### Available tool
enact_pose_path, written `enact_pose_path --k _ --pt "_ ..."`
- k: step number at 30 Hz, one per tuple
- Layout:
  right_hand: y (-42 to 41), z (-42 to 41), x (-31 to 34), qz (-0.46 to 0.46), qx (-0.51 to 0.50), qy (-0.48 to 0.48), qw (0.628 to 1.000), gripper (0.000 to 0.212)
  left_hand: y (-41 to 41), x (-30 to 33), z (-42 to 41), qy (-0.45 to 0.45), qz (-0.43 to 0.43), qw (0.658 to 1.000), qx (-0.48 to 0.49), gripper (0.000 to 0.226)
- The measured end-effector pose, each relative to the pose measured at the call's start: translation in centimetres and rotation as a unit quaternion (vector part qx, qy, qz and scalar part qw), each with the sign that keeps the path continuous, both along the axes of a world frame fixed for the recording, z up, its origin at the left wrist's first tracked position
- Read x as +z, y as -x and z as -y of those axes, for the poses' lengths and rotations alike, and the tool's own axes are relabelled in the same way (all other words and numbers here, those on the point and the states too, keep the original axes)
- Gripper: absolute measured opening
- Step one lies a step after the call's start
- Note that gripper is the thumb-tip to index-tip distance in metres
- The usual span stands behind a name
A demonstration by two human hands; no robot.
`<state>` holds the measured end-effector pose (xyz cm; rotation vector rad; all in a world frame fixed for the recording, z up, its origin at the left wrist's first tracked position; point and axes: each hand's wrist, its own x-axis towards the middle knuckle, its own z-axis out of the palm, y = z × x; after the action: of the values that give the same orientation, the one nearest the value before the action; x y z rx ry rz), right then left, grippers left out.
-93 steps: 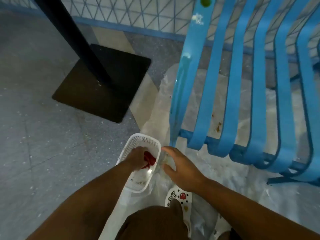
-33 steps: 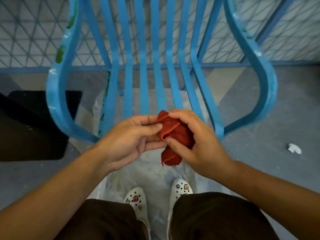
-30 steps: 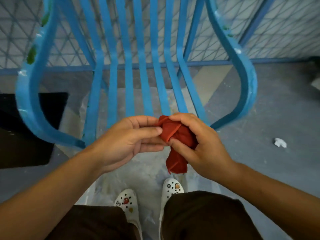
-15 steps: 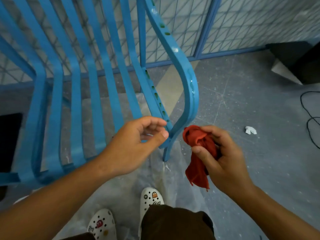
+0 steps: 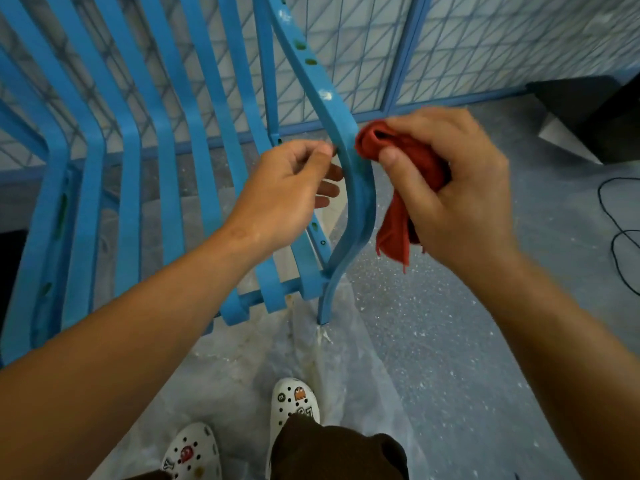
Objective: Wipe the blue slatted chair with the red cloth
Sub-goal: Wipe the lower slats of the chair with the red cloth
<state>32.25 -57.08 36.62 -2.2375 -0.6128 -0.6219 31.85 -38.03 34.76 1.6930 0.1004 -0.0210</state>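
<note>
The blue slatted chair [image 5: 166, 161] fills the left half of the head view, and its curved right armrest [image 5: 360, 188] runs between my hands. Green spots [image 5: 310, 61] and white smears mark the upper part of that armrest. My right hand [image 5: 457, 188] grips the bunched red cloth [image 5: 398, 216] just right of the armrest, the cloth's top close to or touching the rail and a loose end hanging down. My left hand [image 5: 284, 192] hovers at the armrest's inner side, fingers loosely curled around nothing, thumb tip near the rail.
A clear plastic sheet [image 5: 346, 368] lies on the speckled grey floor under the chair and my white clogs [image 5: 298, 400]. A blue mesh fence [image 5: 346, 46] stands behind. At the right are a dark box [image 5: 595, 116] and a black cable [image 5: 620, 244].
My right hand has lifted the red cloth up beside the right armrest. My left hand has let go of the cloth and risen to the armrest's inner side. The view has swung right.
</note>
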Motion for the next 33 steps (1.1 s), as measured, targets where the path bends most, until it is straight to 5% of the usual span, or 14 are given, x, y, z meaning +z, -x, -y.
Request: enact_pose_path --k 6,12,21,28,33 --pt "-4.1 -2.3 2.4 -0.001 0.031 0.106 0.994 0.028 -0.7 0.6 0.2 0.095 -0.039 0.995 -0.006 0.018" --pt "-3.2 -2.0 -1.3 -0.005 0.024 0.051 0.998 0.022 -1.4 0.7 -0.3 0.169 -0.069 0.983 -0.032 0.032" --pt "1.4 0.3 -3.9 -0.027 0.014 0.087 0.996 0.025 -2.9 0.4 -0.7 0.15 -0.094 0.982 -0.064 0.037" --pt "-1.6 -0.3 1.4 -0.036 0.0 0.123 0.992 0.038 -3.7 0.7 -0.5 0.146 -0.102 0.982 -0.068 0.034" --pt "-3.5 -2.5 1.2 -0.013 0.02 0.118 0.993 0.022 -3.9 1.0 -0.7 0.169 -0.128 0.975 -0.071 0.031"
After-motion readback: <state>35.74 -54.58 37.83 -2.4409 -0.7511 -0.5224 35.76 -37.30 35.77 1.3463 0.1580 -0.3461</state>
